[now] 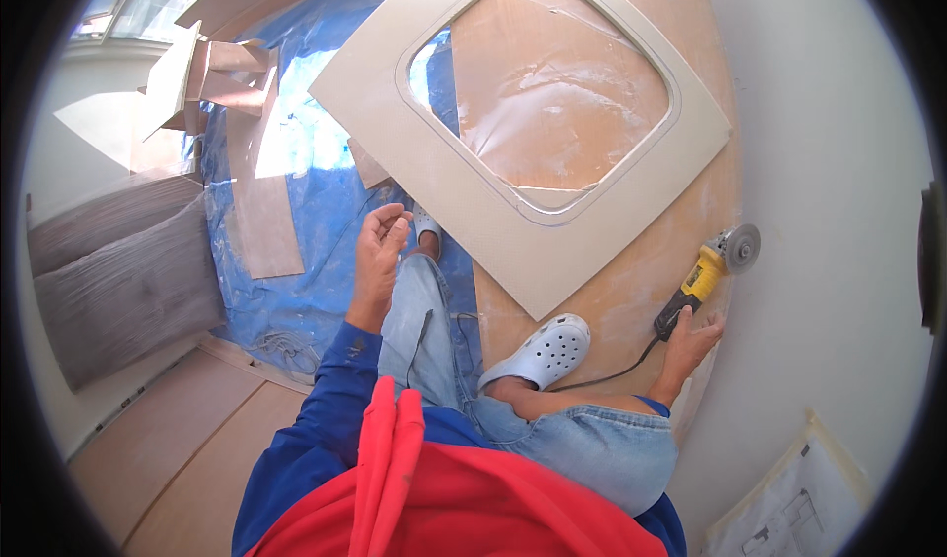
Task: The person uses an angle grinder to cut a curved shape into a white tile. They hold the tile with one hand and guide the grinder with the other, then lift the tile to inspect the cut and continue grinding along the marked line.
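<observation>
My right hand (688,352) is beside the rear end of a yellow and black angle grinder (702,275). Its fingers are spread, the nearest ones at or just touching the tool's black body. The grinder lies by the wall, its grey disc (741,248) pointing away from me. My left hand (378,256) is raised above my left leg, loosely curled and apart from any object; nothing shows in it. Ahead lies a large cream board (582,261) with a rounded-square opening and a line drawn around it. White dust covers the plywood (552,83) seen through the opening.
A black cord (619,371) runs from the grinder past my pale clog (557,348). Blue plastic sheeting (296,305) covers the floor at left, with a wooden strip (264,212) on it. Wooden pieces (232,78) stand farther back. A taped drawing (799,498) is at lower right.
</observation>
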`<state>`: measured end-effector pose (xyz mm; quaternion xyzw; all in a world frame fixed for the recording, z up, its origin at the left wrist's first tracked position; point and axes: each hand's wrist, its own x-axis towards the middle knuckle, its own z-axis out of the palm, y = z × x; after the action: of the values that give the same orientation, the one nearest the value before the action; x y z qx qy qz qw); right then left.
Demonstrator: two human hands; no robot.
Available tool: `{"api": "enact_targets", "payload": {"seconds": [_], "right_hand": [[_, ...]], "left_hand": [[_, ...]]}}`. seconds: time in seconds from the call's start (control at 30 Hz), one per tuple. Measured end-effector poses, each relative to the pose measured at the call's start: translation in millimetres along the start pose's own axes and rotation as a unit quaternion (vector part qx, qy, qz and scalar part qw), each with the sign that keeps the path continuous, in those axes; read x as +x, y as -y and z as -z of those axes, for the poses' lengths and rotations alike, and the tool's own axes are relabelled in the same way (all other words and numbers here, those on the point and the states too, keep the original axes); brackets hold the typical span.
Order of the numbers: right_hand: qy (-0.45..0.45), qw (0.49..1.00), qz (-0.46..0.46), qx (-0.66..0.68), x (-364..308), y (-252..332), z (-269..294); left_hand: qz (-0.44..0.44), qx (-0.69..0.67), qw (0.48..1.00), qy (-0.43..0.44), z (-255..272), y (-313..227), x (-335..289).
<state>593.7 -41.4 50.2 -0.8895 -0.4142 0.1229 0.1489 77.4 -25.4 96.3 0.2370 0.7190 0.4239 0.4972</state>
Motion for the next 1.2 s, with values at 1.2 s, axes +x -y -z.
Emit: {"api": "enact_targets", "payload": {"seconds": [1.2], "right_hand": [[0.291,0.616,-0.523,0.511,-301,277,-134]], "left_hand": [[-0.131,0.307,0.943,-0.015,130,-79,470]]}}
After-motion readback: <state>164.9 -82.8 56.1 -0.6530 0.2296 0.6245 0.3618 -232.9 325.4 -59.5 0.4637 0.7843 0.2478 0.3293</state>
